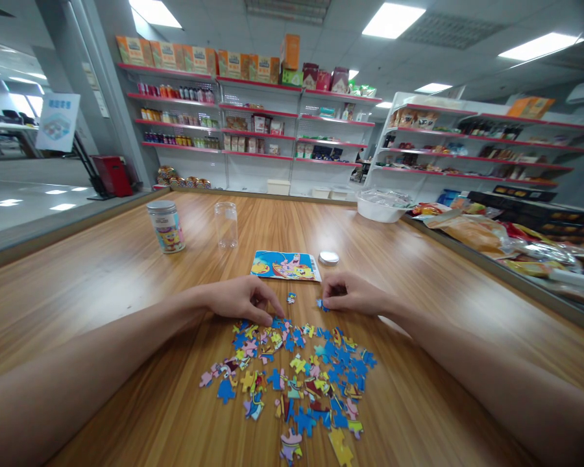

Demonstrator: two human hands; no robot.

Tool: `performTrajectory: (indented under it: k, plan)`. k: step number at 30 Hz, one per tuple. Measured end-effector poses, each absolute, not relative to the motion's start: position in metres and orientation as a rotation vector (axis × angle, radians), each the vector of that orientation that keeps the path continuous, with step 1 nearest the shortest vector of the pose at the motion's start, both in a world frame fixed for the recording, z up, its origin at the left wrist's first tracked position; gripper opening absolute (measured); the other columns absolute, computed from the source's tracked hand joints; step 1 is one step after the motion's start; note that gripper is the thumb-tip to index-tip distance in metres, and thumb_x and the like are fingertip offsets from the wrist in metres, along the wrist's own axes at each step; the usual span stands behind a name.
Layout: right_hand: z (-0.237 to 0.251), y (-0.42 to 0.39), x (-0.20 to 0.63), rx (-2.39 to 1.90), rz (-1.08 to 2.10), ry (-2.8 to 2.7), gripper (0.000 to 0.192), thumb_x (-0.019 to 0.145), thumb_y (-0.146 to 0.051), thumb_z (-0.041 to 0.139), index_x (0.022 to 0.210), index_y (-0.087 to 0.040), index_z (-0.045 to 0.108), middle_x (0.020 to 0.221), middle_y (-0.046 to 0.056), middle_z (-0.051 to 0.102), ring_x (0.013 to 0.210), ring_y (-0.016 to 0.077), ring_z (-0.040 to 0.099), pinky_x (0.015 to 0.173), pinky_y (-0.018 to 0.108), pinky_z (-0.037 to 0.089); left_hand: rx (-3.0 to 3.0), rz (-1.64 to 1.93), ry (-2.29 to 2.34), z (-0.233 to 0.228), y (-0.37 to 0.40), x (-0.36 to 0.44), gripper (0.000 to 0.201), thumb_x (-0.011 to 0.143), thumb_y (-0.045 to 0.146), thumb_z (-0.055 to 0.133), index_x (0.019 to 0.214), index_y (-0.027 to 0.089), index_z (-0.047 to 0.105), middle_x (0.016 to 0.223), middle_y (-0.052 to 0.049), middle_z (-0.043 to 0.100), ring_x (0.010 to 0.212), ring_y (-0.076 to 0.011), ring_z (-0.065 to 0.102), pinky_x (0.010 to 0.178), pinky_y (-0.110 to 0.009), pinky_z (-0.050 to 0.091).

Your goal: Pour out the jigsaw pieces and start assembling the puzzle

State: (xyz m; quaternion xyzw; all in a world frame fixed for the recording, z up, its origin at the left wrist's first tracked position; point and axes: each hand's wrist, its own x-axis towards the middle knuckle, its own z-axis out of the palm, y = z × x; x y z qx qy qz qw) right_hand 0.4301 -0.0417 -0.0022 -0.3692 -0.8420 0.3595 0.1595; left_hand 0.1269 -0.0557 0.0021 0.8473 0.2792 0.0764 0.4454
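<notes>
Loose jigsaw puzzle pieces (pixel 304 423), mostly blue, yellow and pink, lie scattered on the wooden table before me. At the far edge of the spread, my left hand (pixel 241 299) rests with thumb and index finger apart, fingertips by a blue and pink piece (pixel 286 324). To the right, my right hand (pixel 348 293) is closed, its thumb and finger pinching a blue puzzle piece (pixel 320 303) against the tabletop. Between the hands lies a single small piece (pixel 291 298). Just beyond them is a picture card (pixel 286 266) showing yellow and pink cartoon figures on blue.
A round silver lid (pixel 328 258) lies right of the card. Farther back stand a clear empty jar (pixel 226 226) and a printed can (pixel 166 227). A white basin (pixel 382 209) sits at the back right, near packaged snacks (pixel 472 237). Stocked shelves (pixel 257 117) line the wall.
</notes>
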Motion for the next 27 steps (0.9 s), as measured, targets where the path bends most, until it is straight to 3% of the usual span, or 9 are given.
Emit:
performTrajectory:
  k: [7, 13, 17, 27]
  plan:
    - [0.000, -0.050, 0.427, -0.922, 1.061, -2.495, 0.029, 0.076, -0.037, 0.073, 0.069, -0.014, 0.058, 0.066, -0.001, 0.056, 0.060, 0.0097, 0.048, 0.054, 0.021, 0.037, 2.093, 0.194, 0.685, 0.001, -0.056, 0.126, 0.034, 0.083, 0.035, 0.072, 0.111, 0.016, 0.074, 0.060, 0.003, 0.050, 0.053, -0.0076, 0.039, 0.046, -0.018, 0.028]
    - [0.000, -0.064, 0.419, -0.845, 1.222, -2.461, 0.031, 0.082, -0.044, 0.069, 0.082, -0.013, 0.065, 0.072, 0.000, 0.058, 0.063, 0.0093, 0.049, 0.055, 0.020, 0.038, 2.109, 0.178, 0.696, -0.001, -0.055, 0.124, 0.033, 0.083, 0.035, 0.072, 0.111, 0.017, 0.074, 0.060, 0.004, 0.048, 0.053, -0.0074, 0.038, 0.046, -0.019, 0.026]
    - [-0.005, -0.070, 0.410, -0.858, 1.065, -2.430, 0.031, 0.082, -0.042, 0.071, 0.098, -0.015, 0.072, 0.072, 0.000, 0.059, 0.061, 0.0095, 0.048, 0.054, 0.021, 0.037, 2.081, 0.180, 0.706, -0.001, -0.056, 0.124, 0.035, 0.083, 0.035, 0.071, 0.112, 0.016, 0.074, 0.060, 0.004, 0.049, 0.053, -0.0075, 0.039, 0.047, -0.019, 0.026]
    - [-0.006, -0.077, 0.404, -0.724, 0.890, -2.463, 0.024, 0.088, -0.034, 0.066, 0.100, -0.016, 0.075, 0.080, 0.004, 0.068, 0.069, 0.0122, 0.056, 0.060, 0.023, 0.042, 2.099, 0.186, 0.695, -0.001, -0.055, 0.124, 0.035, 0.083, 0.034, 0.072, 0.114, 0.017, 0.073, 0.060, 0.004, 0.049, 0.053, -0.0077, 0.039, 0.047, -0.019, 0.027]
